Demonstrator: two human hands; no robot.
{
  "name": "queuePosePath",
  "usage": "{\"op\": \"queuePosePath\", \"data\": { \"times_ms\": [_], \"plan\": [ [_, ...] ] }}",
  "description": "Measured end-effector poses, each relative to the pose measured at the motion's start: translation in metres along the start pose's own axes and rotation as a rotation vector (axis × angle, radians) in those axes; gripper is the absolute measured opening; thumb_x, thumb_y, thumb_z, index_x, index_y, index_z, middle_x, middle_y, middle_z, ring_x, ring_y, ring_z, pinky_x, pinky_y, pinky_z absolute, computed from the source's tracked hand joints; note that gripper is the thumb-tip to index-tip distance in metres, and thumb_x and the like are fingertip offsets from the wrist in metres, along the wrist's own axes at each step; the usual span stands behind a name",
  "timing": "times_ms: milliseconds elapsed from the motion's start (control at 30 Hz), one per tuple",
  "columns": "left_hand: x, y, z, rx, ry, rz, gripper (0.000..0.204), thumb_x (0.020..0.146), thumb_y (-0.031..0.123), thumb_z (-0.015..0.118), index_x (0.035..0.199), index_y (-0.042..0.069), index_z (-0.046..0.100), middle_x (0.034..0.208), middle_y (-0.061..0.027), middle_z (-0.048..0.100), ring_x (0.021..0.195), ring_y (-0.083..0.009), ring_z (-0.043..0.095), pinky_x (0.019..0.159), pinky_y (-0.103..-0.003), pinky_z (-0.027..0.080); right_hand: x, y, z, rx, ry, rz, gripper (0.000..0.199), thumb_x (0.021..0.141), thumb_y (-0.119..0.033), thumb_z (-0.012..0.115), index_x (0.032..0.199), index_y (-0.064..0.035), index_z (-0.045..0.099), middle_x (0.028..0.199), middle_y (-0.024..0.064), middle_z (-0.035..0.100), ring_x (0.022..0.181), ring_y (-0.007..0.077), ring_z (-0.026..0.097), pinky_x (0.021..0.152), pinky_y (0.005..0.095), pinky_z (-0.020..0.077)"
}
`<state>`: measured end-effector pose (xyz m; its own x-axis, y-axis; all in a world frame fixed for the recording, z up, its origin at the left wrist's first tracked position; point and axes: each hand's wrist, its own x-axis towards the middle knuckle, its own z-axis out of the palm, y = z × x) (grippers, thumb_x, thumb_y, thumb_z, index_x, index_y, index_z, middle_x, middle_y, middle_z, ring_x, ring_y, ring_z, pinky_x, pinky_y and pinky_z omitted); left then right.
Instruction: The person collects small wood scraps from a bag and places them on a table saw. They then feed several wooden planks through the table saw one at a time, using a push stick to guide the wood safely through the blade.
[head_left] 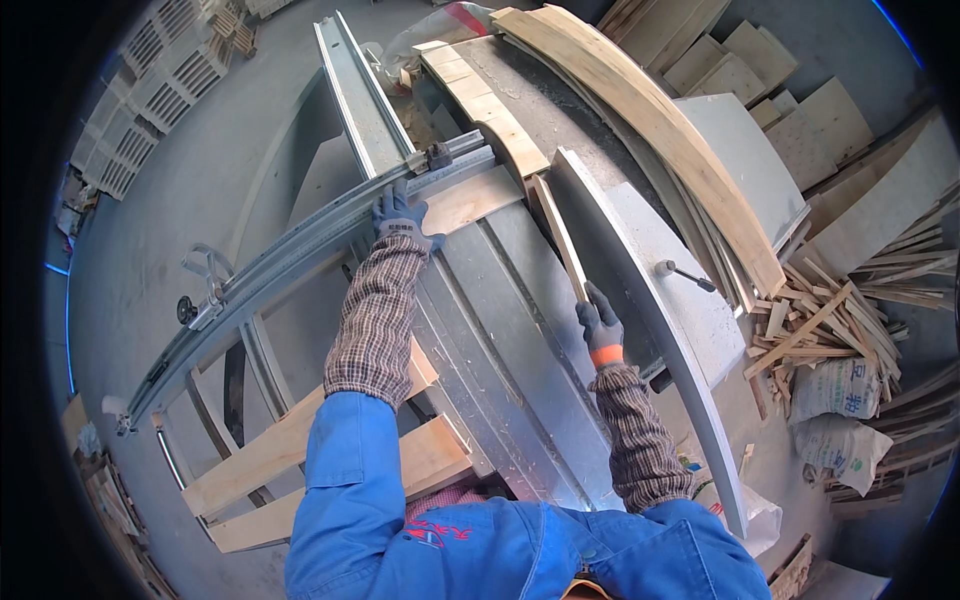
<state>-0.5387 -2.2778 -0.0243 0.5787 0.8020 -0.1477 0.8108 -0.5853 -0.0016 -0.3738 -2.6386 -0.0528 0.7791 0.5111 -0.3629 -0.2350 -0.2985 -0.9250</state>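
My left hand, in a grey-blue glove, is at the left end of a short flat wooden board. Its fingers reach to the metal crosscut fence, and the thumb lies at the board's near corner. The board rests on the grey table of a sliding table saw, along the fence. My right hand, gloved with an orange cuff, is closed around the near end of a narrow wooden stick. That stick points away from me, its far tip close to the board's right end. No blade shows.
Right of the stick runs a long grey guide panel. Beyond lie long planks and a row of small wooden pieces. Offcuts and white sacks lie on the right. Two boards cross the frame at my left.
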Motion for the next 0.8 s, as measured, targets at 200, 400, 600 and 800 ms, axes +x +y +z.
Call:
{"op": "queuePosePath", "data": {
  "times_ms": [200,400,600,800],
  "plan": [
    [-0.01,0.007,0.004,0.016,0.005,-0.029,0.075,0.066,0.058,0.077,0.134,0.03,0.064,0.166,-0.0104,0.016,0.153,-0.0336,0.014,0.123,-0.055,0.009,-0.05,0.029,-0.033,-0.016,0.024,0.04,0.046,0.096,-0.009,0.064,0.141,-0.0069,0.058,0.13,0.0106,0.066,0.106,0.0138,0.064,0.094,0.0276,0.0506],
    [-0.036,0.024,0.0,0.007,-0.003,-0.021,0.076,0.066,0.057,0.078,0.135,0.03,0.062,0.165,-0.0112,0.018,0.153,-0.034,0.014,0.124,-0.054,0.009,-0.092,0.041,-0.06,-0.089,0.038,0.051,0.046,0.096,-0.01,0.064,0.142,-0.0068,0.058,0.132,0.0108,0.065,0.108,0.0146,0.063,0.095,0.028,0.0502],
    [-0.075,0.029,0.018,-0.041,0.118,-0.014,0.079,0.069,0.056,0.079,0.138,0.025,0.059,0.164,-0.0134,0.021,0.152,-0.0352,0.015,0.124,-0.053,0.013,-0.123,0.07,-0.087,-0.069,0.023,-0.11,0.047,0.096,-0.018,0.065,0.142,-0.0098,0.059,0.102,0.0005,0.067,0.077,0.0061,0.056,0.066,0.0222,0.0464],
    [-0.135,0.041,0.047,-0.258,0.13,-0.135,0.075,0.078,0.049,0.079,0.143,0.022,0.053,0.156,-0.015,0.033,0.143,-0.0342,0.035,0.118,-0.045,0.034,-0.157,0.068,-0.118,-0.047,-0.013,-0.074,0.047,0.095,-0.007,0.064,0.141,0.0005,0.055,0.143,0.0165,0.057,0.13,0.0235,0.055,0.106,0.0339,0.0478]
  ]
}}
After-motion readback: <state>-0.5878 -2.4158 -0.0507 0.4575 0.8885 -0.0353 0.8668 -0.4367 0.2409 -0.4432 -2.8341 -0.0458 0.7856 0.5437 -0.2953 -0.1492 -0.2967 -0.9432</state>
